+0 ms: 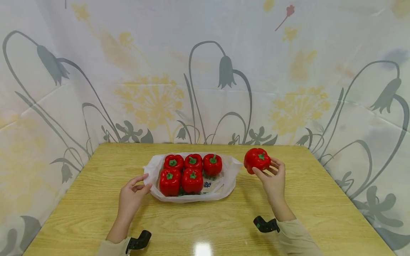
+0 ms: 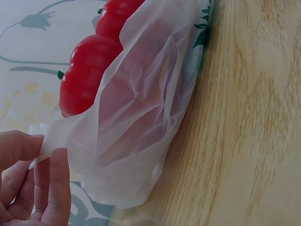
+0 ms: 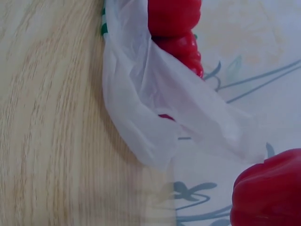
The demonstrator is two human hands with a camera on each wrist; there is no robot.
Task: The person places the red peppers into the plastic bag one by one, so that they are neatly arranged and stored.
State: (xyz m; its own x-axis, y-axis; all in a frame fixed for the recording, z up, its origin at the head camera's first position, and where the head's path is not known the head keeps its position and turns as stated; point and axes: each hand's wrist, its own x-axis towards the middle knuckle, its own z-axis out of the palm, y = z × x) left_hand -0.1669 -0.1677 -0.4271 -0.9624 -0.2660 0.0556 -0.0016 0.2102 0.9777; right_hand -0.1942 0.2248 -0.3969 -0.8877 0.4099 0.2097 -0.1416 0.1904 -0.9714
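Note:
A white plastic bag (image 1: pixel 230 188) lies spread wide at the middle of the table, with several red bell peppers (image 1: pixel 170 184) standing in its left and middle part, green stems up. My left hand (image 1: pixel 130 197) pinches the bag's left edge between thumb and fingers, drawing out a corner in the left wrist view. Beyond the bag's right end, my right hand (image 1: pixel 273 183) holds another red bell pepper (image 1: pixel 256 160) above the table, stem tilted to the right. This pepper also shows at the lower right of the right wrist view, where the fingers are out of sight.
The wooden table (image 1: pixel 179 227) reaches back to a hanging cloth (image 1: pixel 205 106) printed with grey and yellow flowers, which also covers both sides. A black wrist mount (image 1: pixel 139 241) sits at the left sleeve, another black mount (image 1: pixel 266 224) at the right.

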